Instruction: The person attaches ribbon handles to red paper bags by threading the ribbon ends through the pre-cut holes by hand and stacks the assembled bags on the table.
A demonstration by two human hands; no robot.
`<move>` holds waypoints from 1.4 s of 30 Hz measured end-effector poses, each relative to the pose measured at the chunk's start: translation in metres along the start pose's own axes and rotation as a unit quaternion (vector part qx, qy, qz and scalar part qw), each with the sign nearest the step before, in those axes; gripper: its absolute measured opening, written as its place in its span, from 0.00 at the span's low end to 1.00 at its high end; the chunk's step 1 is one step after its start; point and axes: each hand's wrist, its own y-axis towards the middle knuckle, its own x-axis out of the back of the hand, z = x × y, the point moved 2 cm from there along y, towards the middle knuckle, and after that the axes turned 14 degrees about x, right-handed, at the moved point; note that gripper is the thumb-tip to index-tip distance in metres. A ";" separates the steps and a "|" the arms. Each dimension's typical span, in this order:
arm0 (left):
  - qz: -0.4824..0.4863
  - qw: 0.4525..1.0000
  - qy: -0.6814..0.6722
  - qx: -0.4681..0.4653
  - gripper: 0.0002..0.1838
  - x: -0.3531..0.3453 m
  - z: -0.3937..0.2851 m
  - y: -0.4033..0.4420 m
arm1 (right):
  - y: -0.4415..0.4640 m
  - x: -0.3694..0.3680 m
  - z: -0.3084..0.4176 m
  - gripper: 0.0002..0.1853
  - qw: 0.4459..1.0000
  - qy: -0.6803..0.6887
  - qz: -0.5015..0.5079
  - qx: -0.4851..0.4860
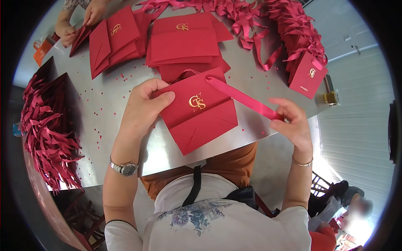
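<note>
A red paper gift bag (201,113) with a gold emblem lies folded in front of me, tilted on the table. My left hand (148,102) grips its upper left corner, thumb on the front face. From a hole near the bag's top edge a pink-red ribbon (247,102) runs out to the right, pulled fairly straight. Its far end is pinched between the fingers of my right hand (291,121), held off the table's front edge. Another bit of ribbon loops behind the bag's top edge.
Stacks of folded red bags (184,39) lie beyond on the metal table (96,163), scattered with small red dots. Ribboned bags are piled left (46,129) and right (307,75). Loose ribbons (240,19) lie at the back. Another person's hands (67,33) hold a bag at upper left.
</note>
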 end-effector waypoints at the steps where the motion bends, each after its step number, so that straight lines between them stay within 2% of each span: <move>1: 0.000 1.000 0.014 -0.007 0.04 0.000 0.000 0.000 | -0.008 0.004 -0.005 0.25 0.996 0.084 -0.029 -0.013; 2: 0.000 1.000 0.011 -0.005 0.04 0.000 0.001 0.000 | -0.015 0.004 -0.009 0.25 0.996 0.083 -0.027 -0.015; 4: -0.007 1.000 0.011 0.003 0.04 -0.002 0.001 -0.002 | -0.024 0.004 -0.015 0.27 0.951 0.292 -0.063 0.084; 5: -0.009 1.000 0.011 0.003 0.04 -0.002 0.001 -0.002 | -0.018 0.005 -0.016 0.29 0.931 0.317 0.011 0.181; 6: -0.015 1.000 0.015 0.006 0.05 -0.001 0.001 -0.002 | -0.021 0.002 -0.016 0.29 0.930 0.319 0.012 0.182; 8: -0.023 0.999 0.020 0.009 0.05 -0.001 0.001 -0.003 | -0.020 -0.012 0.008 0.35 0.875 0.442 -0.052 0.190; 10: -0.035 0.999 0.027 0.021 0.07 -0.001 0.002 -0.003 | -0.022 -0.016 0.015 0.36 0.863 0.468 -0.043 0.188; 12: -0.030 0.999 0.032 0.019 0.07 -0.001 0.007 -0.001 | -0.025 -0.018 0.015 0.26 0.880 0.419 -0.109 0.195; 14: -0.019 0.999 0.041 0.028 0.08 0.000 0.006 -0.003 | -0.021 -0.017 0.011 0.13 0.862 0.423 -0.113 0.257; 15: -0.013 0.998 0.043 0.039 0.08 -0.002 0.005 -0.005 | -0.021 -0.019 0.014 0.16 0.893 0.329 -0.162 0.262; 16: -0.017 0.996 0.070 0.043 0.09 -0.002 0.003 -0.006 | -0.014 -0.025 0.020 0.16 0.891 0.337 -0.156 0.263; 18: -0.021 0.996 0.079 0.043 0.09 -0.002 0.003 -0.006 | 0.000 -0.034 0.039 0.14 0.906 0.102 -0.243 0.330; 19: -0.014 0.995 0.088 0.043 0.10 -0.002 0.004 -0.006 | 0.007 -0.043 0.048 0.14 0.899 0.089 -0.258 0.343; 21: -0.004 0.996 0.078 0.031 0.11 -0.002 0.008 -0.005 | 0.004 -0.048 0.061 0.13 0.931 0.197 -0.121 0.283; 22: -0.005 0.996 0.088 0.025 0.11 -0.003 0.008 -0.006 | 0.011 -0.061 0.067 0.07 0.932 0.223 -0.090 0.271; 24: -0.005 0.995 0.096 0.020 0.11 -0.005 0.008 -0.007 | 0.025 -0.097 0.087 0.04 0.977 0.187 -0.087 0.049; 26: -0.018 0.986 0.165 -0.002 0.11 -0.006 0.005 -0.010 | 0.041 -0.127 0.061 0.05 0.981 0.185 -0.058 0.026; 28: -0.010 0.986 0.167 0.022 0.10 -0.009 -0.002 -0.015 | 0.047 -0.143 0.042 0.06 0.986 0.163 -0.014 -0.032; 29: -0.002 0.984 0.170 0.044 0.10 -0.009 -0.003 -0.016 | 0.048 -0.149 0.035 0.04 0.994 0.106 -0.018 -0.006; 30: -0.004 0.985 0.167 0.046 0.10 -0.007 -0.003 -0.015 | 0.050 -0.154 0.032 0.04 0.994 0.105 -0.015 -0.008; 32: 0.042 0.990 0.133 0.033 0.11 -0.007 -0.001 -0.014 | 0.054 -0.156 0.033 0.03 0.994 -0.017 -0.070 0.088; 33: 0.041 0.990 0.132 0.034 0.11 -0.006 -0.001 -0.015 | 0.056 -0.157 0.032 0.03 0.994 -0.017 -0.067 0.087; 35: 0.048 0.989 0.131 0.041 0.12 -0.007 -0.002 -0.015 | 0.057 -0.156 0.033 0.03 0.978 -0.086 -0.091 0.167; 42: 0.012 0.983 0.184 0.006 0.09 -0.011 0.001 -0.019 | 0.058 -0.155 0.030 0.03 0.976 -0.113 -0.068 0.171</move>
